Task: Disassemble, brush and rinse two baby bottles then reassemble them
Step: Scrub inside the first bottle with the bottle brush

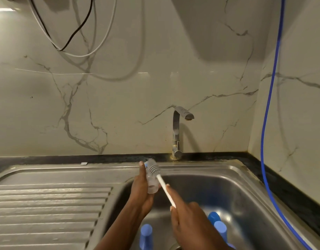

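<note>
Clear plastic bottle is held over the sink. It looks light and probably slippery. The left hand wraps its middle, a good spot. The right hand pinches the brush.

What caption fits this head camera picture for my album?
Left hand holds a clear bottle, right hand grips a white brush over the sink.

This is a kitchen, a home one by the look: a stainless steel sink with a ribbed drainboard on its left side, a chrome tap at the back edge, a dark stone counter around it, and glossy marble-look wall panels meeting in the right corner.
</note>
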A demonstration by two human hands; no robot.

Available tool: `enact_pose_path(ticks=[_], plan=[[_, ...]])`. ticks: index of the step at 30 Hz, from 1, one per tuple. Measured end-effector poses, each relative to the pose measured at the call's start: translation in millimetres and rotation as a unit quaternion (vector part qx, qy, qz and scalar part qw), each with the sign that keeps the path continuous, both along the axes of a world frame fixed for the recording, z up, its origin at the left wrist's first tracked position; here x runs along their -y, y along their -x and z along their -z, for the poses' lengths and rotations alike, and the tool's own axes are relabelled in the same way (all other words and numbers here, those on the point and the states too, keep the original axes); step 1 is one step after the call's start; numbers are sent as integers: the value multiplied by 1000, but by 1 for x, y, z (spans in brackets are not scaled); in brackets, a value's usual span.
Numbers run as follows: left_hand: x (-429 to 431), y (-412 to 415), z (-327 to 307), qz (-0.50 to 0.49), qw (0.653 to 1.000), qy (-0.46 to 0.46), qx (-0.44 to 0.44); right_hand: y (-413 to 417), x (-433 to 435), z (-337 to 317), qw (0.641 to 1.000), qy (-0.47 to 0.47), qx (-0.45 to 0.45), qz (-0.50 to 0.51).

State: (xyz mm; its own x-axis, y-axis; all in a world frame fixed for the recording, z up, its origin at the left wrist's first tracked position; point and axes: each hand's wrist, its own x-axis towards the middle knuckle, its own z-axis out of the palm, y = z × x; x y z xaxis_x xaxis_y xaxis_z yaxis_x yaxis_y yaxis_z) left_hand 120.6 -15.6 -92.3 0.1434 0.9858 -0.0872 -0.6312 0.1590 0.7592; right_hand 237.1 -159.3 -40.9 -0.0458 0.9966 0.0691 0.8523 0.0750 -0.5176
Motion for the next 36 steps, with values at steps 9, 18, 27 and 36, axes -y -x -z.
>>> enact_pose_path(ticks=[9, 18, 27, 36], plan=[[15, -6, -12, 120, 992, -17, -28, -24, 2, -3, 996, -65, -51, 38], [-2, 17, 2, -79, 997, -8, 24, 4, 11, 5, 999, 27, 11, -22], [26, -25, -9, 11, 990, -86, -113, -18, -4, 2, 998, -39, -34, 44], [35, -24, -19, 128, 991, -30, 18, -29, -8, 6, 991, -49, -95, 82]])
